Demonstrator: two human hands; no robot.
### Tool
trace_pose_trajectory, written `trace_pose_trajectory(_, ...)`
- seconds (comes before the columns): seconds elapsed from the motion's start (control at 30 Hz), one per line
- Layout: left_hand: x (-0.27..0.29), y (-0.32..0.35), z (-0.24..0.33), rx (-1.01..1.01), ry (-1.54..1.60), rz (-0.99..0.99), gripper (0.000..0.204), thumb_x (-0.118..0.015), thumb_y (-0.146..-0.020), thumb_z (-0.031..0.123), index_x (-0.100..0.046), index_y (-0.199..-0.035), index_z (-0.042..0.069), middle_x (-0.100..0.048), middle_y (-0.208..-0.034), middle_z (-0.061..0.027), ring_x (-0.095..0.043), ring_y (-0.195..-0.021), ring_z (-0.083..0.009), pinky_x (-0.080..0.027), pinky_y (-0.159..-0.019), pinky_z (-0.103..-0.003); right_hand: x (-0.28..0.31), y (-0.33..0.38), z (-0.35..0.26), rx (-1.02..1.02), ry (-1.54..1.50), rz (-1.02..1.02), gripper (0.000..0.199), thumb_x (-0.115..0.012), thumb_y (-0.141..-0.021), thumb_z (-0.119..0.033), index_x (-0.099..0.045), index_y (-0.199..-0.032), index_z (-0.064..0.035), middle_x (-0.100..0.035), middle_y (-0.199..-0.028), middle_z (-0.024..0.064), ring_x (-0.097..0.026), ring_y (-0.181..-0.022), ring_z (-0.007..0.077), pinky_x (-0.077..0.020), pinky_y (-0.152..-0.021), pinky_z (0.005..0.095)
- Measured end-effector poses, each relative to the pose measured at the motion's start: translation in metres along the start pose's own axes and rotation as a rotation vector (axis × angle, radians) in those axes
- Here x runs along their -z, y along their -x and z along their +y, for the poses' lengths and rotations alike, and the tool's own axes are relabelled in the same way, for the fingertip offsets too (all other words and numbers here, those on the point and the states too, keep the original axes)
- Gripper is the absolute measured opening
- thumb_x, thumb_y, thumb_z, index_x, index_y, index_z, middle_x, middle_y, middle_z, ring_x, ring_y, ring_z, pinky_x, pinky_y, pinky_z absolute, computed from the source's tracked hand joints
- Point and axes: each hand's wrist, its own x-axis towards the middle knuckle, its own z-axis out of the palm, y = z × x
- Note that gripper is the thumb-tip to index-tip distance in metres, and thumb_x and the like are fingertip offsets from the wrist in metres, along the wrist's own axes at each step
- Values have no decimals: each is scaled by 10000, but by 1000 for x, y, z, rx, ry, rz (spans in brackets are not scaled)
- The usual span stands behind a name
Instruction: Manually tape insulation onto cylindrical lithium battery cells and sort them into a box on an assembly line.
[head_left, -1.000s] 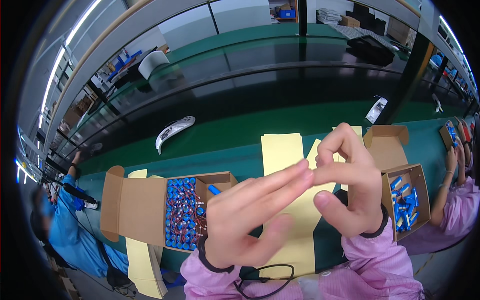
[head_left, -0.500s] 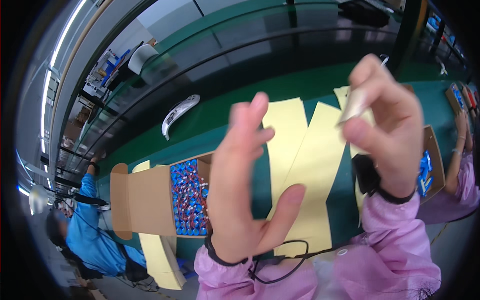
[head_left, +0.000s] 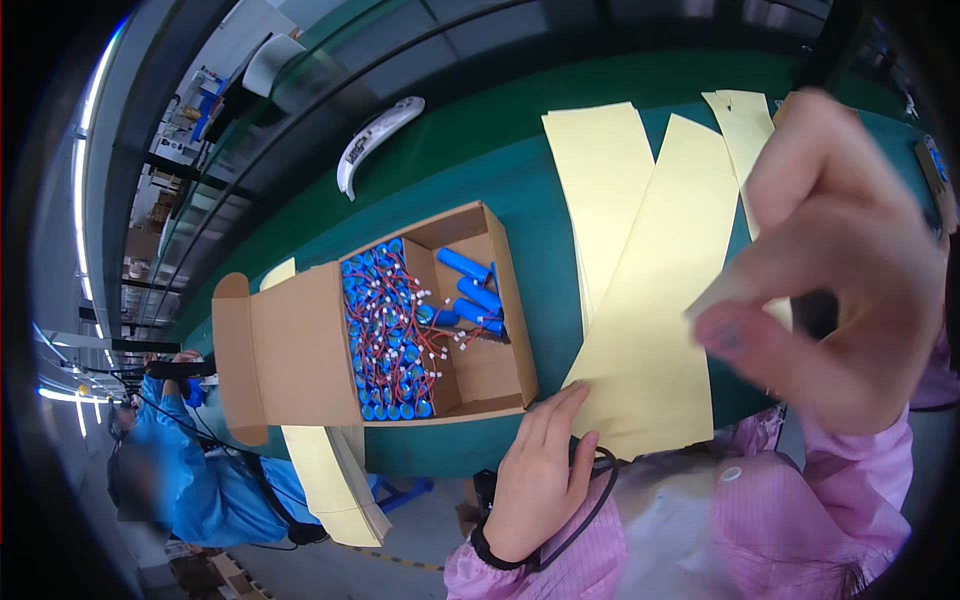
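Note:
My left hand (head_left: 540, 475) lies flat with its fingers out, the tips at the lower left corner of a pale yellow sheet (head_left: 655, 300). Raised over the right side of the bench, my right hand (head_left: 845, 270) is blurred, thumb and forefinger pressed together; whatever sits in the pinch cannot be made out. Left of the sheets stands an open cardboard box (head_left: 515, 320). Upright blue cylindrical battery cells (head_left: 375, 330) with red wires and white connectors are packed in its left part. Several loose blue cells (head_left: 480, 295) lie in its right part.
More yellow sheets (head_left: 600, 180) lie on the green bench (head_left: 480, 185), with another yellow strip (head_left: 745, 130) at the far right. A white curved device (head_left: 375, 140) rests toward the back. Yellow sheets (head_left: 335, 480) overhang the front edge near a person in blue (head_left: 205, 490).
My left hand has dropped from above the bench to the sheet's near corner. My right hand has moved right and nearer, still pinched. The view has shifted, showing more of the box.

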Motion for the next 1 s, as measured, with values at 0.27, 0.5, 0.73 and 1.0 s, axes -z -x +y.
trace_pose_trajectory(0.27, -13, 13, -27, -38, -54, -146, 780, -810, -736, 265, -435, -1370, 6, -409, -1442, -192, -399, -1322, -394, -346, -1077, -478, -95, 81, -7, -236, 0, -482, 273, -751, -767, -280, -691, -992, -138, -559, -981, 59, -598, -863, 213, -491, -721, 341)
trace_pose_trajectory(0.5, -20, 14, -33, -36, -85, -154, 790, -795, -756, 279, -425, -1412, 44, -372, -1499, -168, -365, -1383, -342, -316, -1106, -477, -120, 103, -6, -186, -37, -494, 291, -720, -723, -192, -676, -998, -106, -537, -1074, 58, -552, -989, 211, -479, -822, 313)
trace_pose_trajectory(0.73, -27, 15, -38, -30, -108, -122, 682, -765, -797, 265, -485, -1380, 50, -410, -1485, -153, -414, -1355, -335, -342, -1087, -478, -128, 107, -4, -82, 55, -490, 190, -622, -717, -151, -643, -891, -78, -523, -1018, 53, -545, -942, 197, -461, -808, 304)
trace_pose_trajectory(1.0, -34, 13, -31, 11, -108, 29, 696, -863, -663, 332, -586, -1243, 64, -498, -1407, -127, -497, -1278, -326, -406, -1033, -443, -134, 100, -6, -39, 48, -538, 168, -621, -722, -160, -613, -832, -32, -522, -981, 66, -527, -914, 193, -439, -797, 293)
